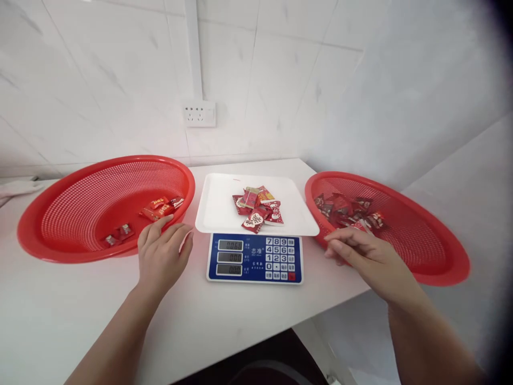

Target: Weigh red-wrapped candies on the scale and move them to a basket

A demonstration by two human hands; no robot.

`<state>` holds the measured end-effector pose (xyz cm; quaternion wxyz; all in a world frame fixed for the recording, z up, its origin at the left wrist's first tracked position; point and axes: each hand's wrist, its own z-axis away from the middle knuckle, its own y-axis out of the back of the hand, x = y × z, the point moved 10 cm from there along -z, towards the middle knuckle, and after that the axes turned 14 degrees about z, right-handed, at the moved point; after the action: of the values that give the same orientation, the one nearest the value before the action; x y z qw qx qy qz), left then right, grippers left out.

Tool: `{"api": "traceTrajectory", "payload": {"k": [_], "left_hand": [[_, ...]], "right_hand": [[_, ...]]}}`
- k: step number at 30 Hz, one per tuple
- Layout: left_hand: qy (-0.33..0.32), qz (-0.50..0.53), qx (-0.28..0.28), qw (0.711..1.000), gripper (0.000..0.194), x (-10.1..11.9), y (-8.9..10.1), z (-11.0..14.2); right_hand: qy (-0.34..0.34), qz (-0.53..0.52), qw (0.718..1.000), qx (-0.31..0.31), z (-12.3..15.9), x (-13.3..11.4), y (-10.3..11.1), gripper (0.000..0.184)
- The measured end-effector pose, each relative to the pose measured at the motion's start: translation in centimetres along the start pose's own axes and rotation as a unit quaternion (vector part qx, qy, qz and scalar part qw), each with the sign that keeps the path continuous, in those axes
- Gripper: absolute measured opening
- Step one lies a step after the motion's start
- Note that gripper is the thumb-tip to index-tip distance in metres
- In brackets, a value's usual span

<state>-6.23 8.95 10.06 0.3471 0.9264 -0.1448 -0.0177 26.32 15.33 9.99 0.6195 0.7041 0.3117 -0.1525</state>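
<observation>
My left hand (164, 251) rests at the front right rim of the left red basket (106, 260), fingers loosely bent and thumb apart, holding nothing I can see. Several red-wrapped packets (157, 207) lie inside that basket. My right hand (371, 256) hovers by the near left rim of the right red basket (441, 279), with fingers stretched out, thumb near the index finger and nothing visible in it. Between both hands stands a blue-and-white digital scale (254, 259). Its white tray (216, 208) bears a small heap of red snack packets (258, 208). The top display seems to read 0.068.
Several dark red packets (348, 208) fill the bottom of the right basket. Both baskets tilt on the white table (192, 331), whose front edge runs diagonally below the scale. A wall socket (199, 114) is fixed to the tiled wall behind. White cloth (18, 188) lies far left.
</observation>
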Motion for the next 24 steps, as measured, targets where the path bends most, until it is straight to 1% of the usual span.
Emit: {"api": "traceTrajectory", "payload": {"k": [2, 5, 9, 13, 15, 20, 24], "left_hand": [[0.003, -0.003, -0.004, 1.0, 0.013, 0.0, -0.1, 0.0], [0.005, -0.002, -0.005, 1.0, 0.013, -0.1, -0.2, 0.0], [0.012, 0.002, -0.011, 1.0, 0.013, -0.2, -0.3, 0.0], [0.016, 0.002, -0.014, 1.0, 0.013, -0.2, -0.3, 0.1], [0.016, 0.005, -0.014, 1.0, 0.013, -0.2, -0.2, 0.1], [0.024, 0.002, -0.015, 1.0, 0.013, -0.8, -0.2, 0.1], [0.046, -0.029, 0.013, 0.998, 0.012, -2.7, 0.6, 0.2]], "right_hand": [[-0.023, -0.044, 0.999, 0.019, 1.1, 1.7, -0.2, 0.03], [-0.042, -0.073, 0.996, 0.017, 1.7, 2.9, -1.0, 0.034], [-0.057, -0.094, 0.994, 0.018, 1.5, 2.9, -1.4, 0.037], [-0.048, -0.108, 0.993, 0.005, 1.4, 2.5, -2.2, 0.035], [-0.045, -0.106, 0.993, -0.002, 1.5, 2.8, -2.8, 0.035], [-0.091, -0.114, 0.989, -0.018, 2.1, 5.3, -5.0, 0.039], [-0.13, -0.126, 0.983, -0.027, 2.3, 7.5, -6.9, 0.043]]}}
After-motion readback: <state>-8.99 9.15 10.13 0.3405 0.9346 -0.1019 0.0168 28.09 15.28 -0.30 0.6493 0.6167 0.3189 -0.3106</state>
